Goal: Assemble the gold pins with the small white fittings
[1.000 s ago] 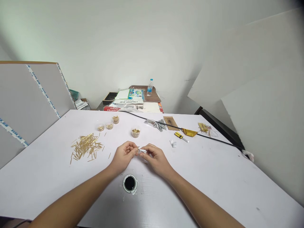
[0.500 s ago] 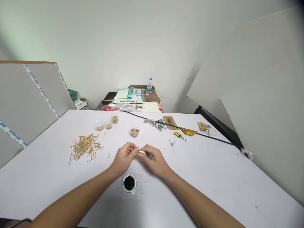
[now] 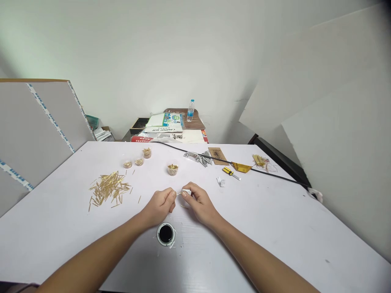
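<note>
— Above the white table, what do the hands hold?
— Left hand and right hand each pinch an end of a thin pin, its length running left to right between them, equally near both.
— Around them?
— Loose gold pins left; white walls.

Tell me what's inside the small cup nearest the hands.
The small cup holds tiny gold-coloured pieces, heaped at the top. Anything beneath that top layer is covered, and the pieces are too small to identify.
</note>
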Demonstrator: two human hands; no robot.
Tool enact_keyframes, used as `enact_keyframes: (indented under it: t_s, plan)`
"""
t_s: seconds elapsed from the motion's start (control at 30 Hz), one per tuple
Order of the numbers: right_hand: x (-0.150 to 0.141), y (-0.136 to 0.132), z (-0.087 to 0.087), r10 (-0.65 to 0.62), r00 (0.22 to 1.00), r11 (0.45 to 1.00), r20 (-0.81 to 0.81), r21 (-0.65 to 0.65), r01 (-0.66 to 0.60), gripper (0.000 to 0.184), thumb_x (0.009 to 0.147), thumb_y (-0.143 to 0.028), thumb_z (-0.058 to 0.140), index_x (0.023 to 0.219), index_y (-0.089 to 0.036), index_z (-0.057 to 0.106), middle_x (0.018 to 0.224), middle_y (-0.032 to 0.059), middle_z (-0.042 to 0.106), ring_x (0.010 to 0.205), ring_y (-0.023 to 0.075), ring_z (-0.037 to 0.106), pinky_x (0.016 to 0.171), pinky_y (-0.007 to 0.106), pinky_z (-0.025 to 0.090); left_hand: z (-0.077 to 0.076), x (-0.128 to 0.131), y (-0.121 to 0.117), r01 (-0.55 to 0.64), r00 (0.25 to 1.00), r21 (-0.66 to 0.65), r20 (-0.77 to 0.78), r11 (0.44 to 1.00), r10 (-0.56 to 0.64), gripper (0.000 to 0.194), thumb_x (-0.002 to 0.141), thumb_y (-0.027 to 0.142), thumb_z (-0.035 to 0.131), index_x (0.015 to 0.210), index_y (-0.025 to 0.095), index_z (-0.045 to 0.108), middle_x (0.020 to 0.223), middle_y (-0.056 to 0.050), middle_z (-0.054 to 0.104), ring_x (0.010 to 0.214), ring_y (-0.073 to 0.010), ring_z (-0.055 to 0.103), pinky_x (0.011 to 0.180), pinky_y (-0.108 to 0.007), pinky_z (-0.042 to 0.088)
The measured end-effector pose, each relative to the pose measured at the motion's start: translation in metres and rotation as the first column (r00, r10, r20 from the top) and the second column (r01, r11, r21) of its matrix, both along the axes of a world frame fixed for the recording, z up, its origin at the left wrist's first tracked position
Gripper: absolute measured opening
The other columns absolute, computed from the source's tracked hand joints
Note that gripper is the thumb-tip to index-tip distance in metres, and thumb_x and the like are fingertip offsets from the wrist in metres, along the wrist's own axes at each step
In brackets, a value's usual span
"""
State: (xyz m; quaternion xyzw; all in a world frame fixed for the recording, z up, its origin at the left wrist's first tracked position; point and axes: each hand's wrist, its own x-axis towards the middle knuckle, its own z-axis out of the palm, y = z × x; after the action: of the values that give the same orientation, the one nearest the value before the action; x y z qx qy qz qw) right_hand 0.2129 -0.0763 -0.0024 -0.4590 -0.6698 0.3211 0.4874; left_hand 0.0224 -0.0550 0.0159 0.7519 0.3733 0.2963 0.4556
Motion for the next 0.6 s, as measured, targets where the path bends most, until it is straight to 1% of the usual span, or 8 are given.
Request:
enact_keyframes:
  t_s: [0.1, 0.2, 0.27, 0.4, 0.6]
  plan:
    - [-0.001, -0.002, 0.001, 0.01, 1.0, 1.0, -0.004, 0.016, -0.009, 0.028, 0.097, -0.045, 0.054, 0.086, -0.021, 0.062, 0.082, 0.0024, 0.061, 0.076, 0.018, 0.054, 0.071, 0.03, 0.043, -0.001, 0.001, 0.0, 0.017, 1.0, -0.063, -0.003, 0.998, -0.018, 0.052, 0.102, 0.05, 0.037, 0.062, 0.019, 0.048, 0.052, 0.002, 0.052, 0.053, -0.0121, 0.046, 0.061, -0.026, 0.039]
    - [-0.001, -0.004, 0.004, 0.027, 0.999, 0.998, -0.02, 0.054, -0.025, 0.028, 0.098, -0.046, 0.053, 0.088, -0.021, 0.062, 0.083, 0.0034, 0.06, 0.079, 0.0189, 0.055, 0.073, 0.032, 0.045, -0.004, 0.001, 0.002, -0.003, 0.998, -0.126, 0.054, 0.992, 0.01, 0.051, 0.1, 0.052, 0.043, 0.064, 0.019, 0.053, 0.051, 0.002, 0.055, 0.051, -0.0119, 0.047, 0.059, -0.026, 0.039]
    - [0.0, -0.005, 0.007, 0.076, 0.997, 0.992, -0.021, 0.103, -0.073, 0.028, 0.098, -0.046, 0.053, 0.09, -0.022, 0.064, 0.088, 0.0053, 0.061, 0.084, 0.02, 0.057, 0.078, 0.034, 0.047, -0.005, 0.002, 0.003, -0.025, 0.996, -0.15, 0.084, 0.988, 0.038, 0.049, 0.099, 0.055, 0.045, 0.067, 0.019, 0.055, 0.05, 0.002, 0.055, 0.049, -0.0118, 0.047, 0.057, -0.025, 0.039]
    - [0.001, -0.006, 0.012, 0.18, 0.983, 0.967, 0.033, 0.18, -0.183, 0.022, 0.098, -0.041, 0.056, 0.096, -0.023, 0.068, 0.101, 0.0087, 0.064, 0.095, 0.0219, 0.061, 0.089, 0.04, 0.05, -0.007, 0.002, 0.005, -0.044, 0.995, -0.142, 0.081, 0.989, 0.056, 0.048, 0.098, 0.056, 0.045, 0.069, 0.019, 0.055, 0.05, 0.003, 0.055, 0.049, -0.0122, 0.048, 0.058, -0.025, 0.041]
    - [0.002, -0.007, 0.013, 0.196, 0.977, 0.954, 0.086, 0.214, -0.21, 0.016, 0.099, -0.033, 0.055, 0.097, -0.024, 0.068, 0.099, 0.0086, 0.066, 0.094, 0.0215, 0.063, 0.087, 0.039, 0.052, -0.01, 0.002, 0.005, -0.081, 0.996, -0.096, 0.031, 0.992, 0.084, 0.047, 0.098, 0.053, 0.045, 0.068, 0.019, 0.056, 0.05, 0.003, 0.057, 0.051, -0.013, 0.051, 0.063, -0.026, 0.044]
